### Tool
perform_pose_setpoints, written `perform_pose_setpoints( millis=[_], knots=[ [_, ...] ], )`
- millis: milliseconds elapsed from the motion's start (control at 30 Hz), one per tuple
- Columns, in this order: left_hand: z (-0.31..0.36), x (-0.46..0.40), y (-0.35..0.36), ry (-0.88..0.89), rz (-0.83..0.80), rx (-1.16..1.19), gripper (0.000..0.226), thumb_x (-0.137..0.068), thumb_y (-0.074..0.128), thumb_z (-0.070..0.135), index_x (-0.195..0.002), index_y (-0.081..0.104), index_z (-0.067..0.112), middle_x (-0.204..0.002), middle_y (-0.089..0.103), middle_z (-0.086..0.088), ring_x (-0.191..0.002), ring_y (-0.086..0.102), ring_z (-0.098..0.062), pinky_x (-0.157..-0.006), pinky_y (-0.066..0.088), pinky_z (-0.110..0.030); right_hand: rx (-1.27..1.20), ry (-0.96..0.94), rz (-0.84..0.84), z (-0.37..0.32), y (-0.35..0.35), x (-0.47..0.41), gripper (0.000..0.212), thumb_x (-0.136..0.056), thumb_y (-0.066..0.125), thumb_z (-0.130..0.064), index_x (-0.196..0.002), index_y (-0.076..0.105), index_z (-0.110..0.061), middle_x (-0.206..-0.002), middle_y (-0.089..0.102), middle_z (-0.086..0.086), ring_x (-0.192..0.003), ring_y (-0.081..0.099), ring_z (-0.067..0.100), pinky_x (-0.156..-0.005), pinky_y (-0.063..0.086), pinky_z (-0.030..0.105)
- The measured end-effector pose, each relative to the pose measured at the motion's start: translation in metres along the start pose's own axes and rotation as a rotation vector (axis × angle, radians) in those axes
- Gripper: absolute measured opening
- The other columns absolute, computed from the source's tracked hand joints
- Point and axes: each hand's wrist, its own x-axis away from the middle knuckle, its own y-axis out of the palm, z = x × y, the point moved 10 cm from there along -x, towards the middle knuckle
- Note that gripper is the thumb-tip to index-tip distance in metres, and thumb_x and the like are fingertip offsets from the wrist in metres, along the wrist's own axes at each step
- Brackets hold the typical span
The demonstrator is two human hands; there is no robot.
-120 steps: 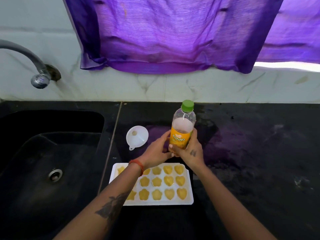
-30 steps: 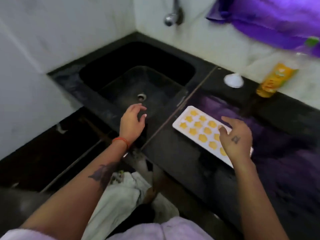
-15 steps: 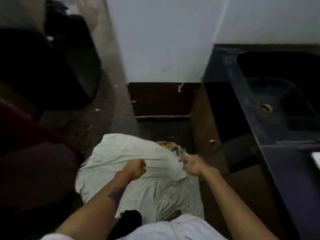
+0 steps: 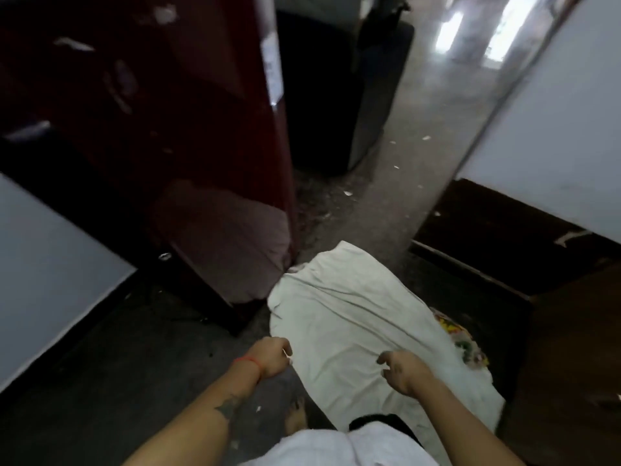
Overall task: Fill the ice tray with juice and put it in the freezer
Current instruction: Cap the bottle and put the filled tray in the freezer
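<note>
The ice tray is outside the view. The left hand is loosely curled and the right hand half open, both empty, above a white cloth on the floor near a dark red refrigerator.

Interior of a lived-in home, seen looking down at the floor. A tall, glossy dark-red refrigerator stands at left beside a grey, speckled floor strewn with small scraps. A pale cloth lies spread on the floor. Plain white walls with a dark skirting border a passage lit at its far end.
</note>
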Motion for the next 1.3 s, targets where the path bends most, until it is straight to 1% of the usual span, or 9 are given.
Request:
perform_pose_setpoints(
  millis=[300,533,633,733,867,967,1067,1167,1300],
  knots=[
    [-0.145,0.043,-0.090,-0.343,0.621,0.657,0.031,-0.087,0.060,0.017,-0.117,0.061,0.014,-0.122,0.063,-0.010,-0.110,0.059,-0.026,-0.091,0.044,-0.028,0.236,-0.341,0.025,-0.193,-0.064,-0.048,0.047,-0.094,0.049,-0.031,-0.139,0.039,-0.021,-0.142,0.044,0.010,-0.130,0.043,0.025,-0.106,0.036,0.033],
    [-0.210,0.069,-0.135,-0.534,0.863,0.886,0.049,-0.086,0.062,0.016,-0.132,0.046,0.012,-0.131,0.050,-0.016,-0.113,0.055,-0.032,-0.097,0.045,-0.036,0.297,-0.686,0.000,-0.344,-0.111,-0.055,0.063,-0.090,0.056,-0.036,-0.144,0.029,-0.022,-0.145,0.038,0.014,-0.132,0.039,0.031,-0.106,0.037,0.039],
    [-0.229,0.068,-0.151,-0.564,0.901,0.946,0.062,-0.085,0.064,0.020,-0.140,0.035,0.013,-0.139,0.042,-0.016,-0.120,0.050,-0.033,-0.101,0.043,-0.040,0.119,-0.903,0.043,-0.412,-0.141,-0.033,0.067,-0.089,0.058,-0.037,-0.146,0.025,-0.025,-0.145,0.037,0.014,-0.133,0.036,0.030,-0.106,0.035,0.032],
    [-0.236,0.067,-0.169,-0.535,0.974,1.013,0.076,-0.083,0.067,0.024,-0.146,0.024,0.017,-0.147,0.033,-0.016,-0.130,0.042,-0.033,-0.106,0.039,-0.043,-0.162,-1.077,0.212,-0.464,-0.181,0.001,0.066,-0.086,0.063,-0.035,-0.141,0.033,-0.018,-0.139,0.044,0.010,-0.126,0.043,0.022,-0.095,0.032,0.020],
    [-0.235,0.066,-0.198,-0.413,1.041,1.004,0.090,-0.080,0.071,0.026,-0.149,0.014,0.020,-0.151,0.031,-0.009,-0.136,0.036,-0.026,-0.109,0.036,-0.046,-0.367,-1.046,0.365,-0.486,-0.204,0.015,0.054,-0.075,0.073,-0.038,-0.118,0.046,-0.017,-0.106,0.054,0.000,-0.095,0.055,0.014,-0.076,0.040,0.021],
    [-0.232,0.061,-0.216,-0.309,1.057,1.006,0.089,-0.079,0.071,0.026,-0.149,0.016,0.024,-0.148,0.039,-0.005,-0.133,0.042,-0.023,-0.106,0.040,-0.047,-0.334,-1.090,0.349,-0.490,-0.197,0.018,0.055,-0.081,0.068,-0.037,-0.127,0.049,-0.012,-0.117,0.061,0.005,-0.108,0.058,0.018,-0.084,0.045,0.022],
    [-0.231,0.052,-0.221,-0.261,1.020,1.080,0.087,-0.080,0.071,0.027,-0.147,0.016,0.025,-0.143,0.045,-0.004,-0.124,0.051,-0.025,-0.100,0.046,-0.046,-0.335,-1.096,0.345,-0.490,-0.197,0.018,0.053,-0.083,0.066,-0.038,-0.128,0.050,-0.014,-0.118,0.063,0.005,-0.108,0.059,0.017,-0.083,0.044,0.016],
    [-0.237,0.053,-0.226,-0.269,1.071,1.099,0.080,-0.079,0.072,0.028,-0.142,0.022,0.022,-0.134,0.052,-0.003,-0.113,0.059,-0.022,-0.091,0.049,-0.033,-0.308,-1.038,0.333,-0.488,-0.191,0.014,0.061,-0.085,0.062,-0.040,-0.135,0.042,-0.012,-0.121,0.062,0.009,-0.107,0.060,0.023,-0.089,0.049,0.029],
    [-0.248,0.049,-0.230,-0.255,1.096,1.091,0.075,-0.077,0.073,0.028,-0.137,0.030,0.018,-0.128,0.056,-0.005,-0.113,0.058,-0.021,-0.087,0.046,-0.030,-0.306,-0.941,0.420,-0.482,-0.190,0.012,0.065,-0.083,0.063,-0.046,-0.134,0.043,-0.010,-0.117,0.064,0.011,-0.103,0.062,0.025,-0.087,0.051,0.039]
  ],
)
